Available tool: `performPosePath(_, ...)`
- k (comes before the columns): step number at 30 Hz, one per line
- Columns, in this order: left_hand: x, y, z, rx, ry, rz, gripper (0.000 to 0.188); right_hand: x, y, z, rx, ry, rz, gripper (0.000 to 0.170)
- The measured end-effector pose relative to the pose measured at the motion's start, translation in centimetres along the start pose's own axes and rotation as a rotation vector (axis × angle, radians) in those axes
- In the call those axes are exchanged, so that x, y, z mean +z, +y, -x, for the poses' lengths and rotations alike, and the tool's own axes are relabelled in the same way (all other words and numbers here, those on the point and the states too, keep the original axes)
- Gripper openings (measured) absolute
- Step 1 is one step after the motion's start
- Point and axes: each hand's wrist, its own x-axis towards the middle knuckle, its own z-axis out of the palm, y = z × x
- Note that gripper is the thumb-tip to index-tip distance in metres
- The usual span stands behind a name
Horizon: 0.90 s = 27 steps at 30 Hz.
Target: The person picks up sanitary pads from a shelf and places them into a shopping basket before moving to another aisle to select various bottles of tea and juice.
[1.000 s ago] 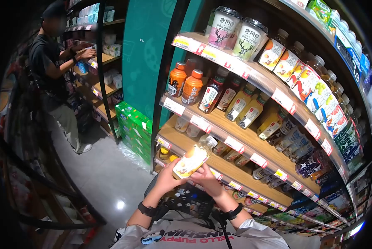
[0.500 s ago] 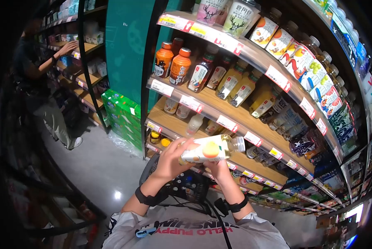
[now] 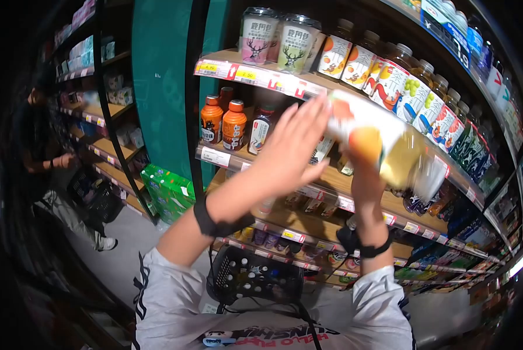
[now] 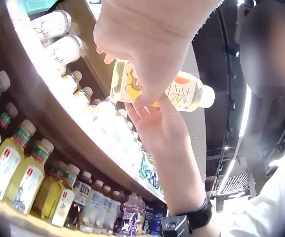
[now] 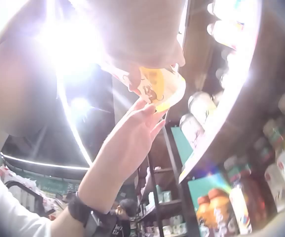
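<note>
Bottle (image 3: 378,128) is now higher than before, right of centre; right hand (image 3: 364,175) grips it, left hand (image 3: 290,143) straight-fingered at its base. Wooden shelves (image 3: 229,56) behind, basket (image 3: 297,281) lower centre.

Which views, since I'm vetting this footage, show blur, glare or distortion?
Head: the held bottle is smeared by blur, and shelf edges bow. Left wrist: the upper shelf's lip is washed out white. Right wrist: an overhead light flares, hazing the picture.
</note>
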Motion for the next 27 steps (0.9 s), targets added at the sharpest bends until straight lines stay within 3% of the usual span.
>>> performPosePath(2,1.0,-2.5,-4.2,-0.015,0.058,-0.102,0.088,0.7,1.9,-6.0,-0.076,-0.004,-0.43,0.05)
performPosePath(4,2.4,-5.0,-7.9,-0.09,0.075,-0.126,0.089,1.2,1.8,-11.6,-0.183,-0.076,-0.386,0.055)
performPosePath(6,4.7,-7.5,-9.9,-0.179,0.102,-0.074,0.09,1.9,2.5,-15.4,-0.223,-0.084,-0.145,0.059)
performPosePath(7,5.5,-8.0,-10.4,-0.231,0.107,-0.034,0.091,2.2,3.3,-16.5,-0.164,-0.081,-0.137,0.06)
performPosePath(11,7.9,-8.3,-9.9,-0.29,0.083,0.017,0.094,2.8,6.0,-18.7,-0.267,-0.065,-0.103,0.064)
performPosePath(12,8.4,-8.9,-9.7,-0.278,0.06,-0.035,0.093,3.1,5.8,-18.2,-0.254,-0.007,-0.06,0.069)
performPosePath(13,9.0,-9.5,-9.4,-0.269,0.04,-0.085,0.091,3.0,6.9,-18.5,-0.212,-0.066,-0.061,0.079)
performPosePath(21,10.8,-8.9,-8.6,-0.25,0.162,-0.421,0.075,3.7,8.0,-18.3,0.059,-0.224,0.067,0.067)
performPosePath(22,11.1,-9.0,-8.6,-0.249,0.187,-0.435,0.076,4.1,9.2,-18.5,-0.057,-0.212,0.05,0.068)
performPosePath(27,11.4,-8.9,-8.4,-0.237,0.206,-0.483,0.073,4.1,7.2,-17.9,0.096,-0.19,0.386,0.083)
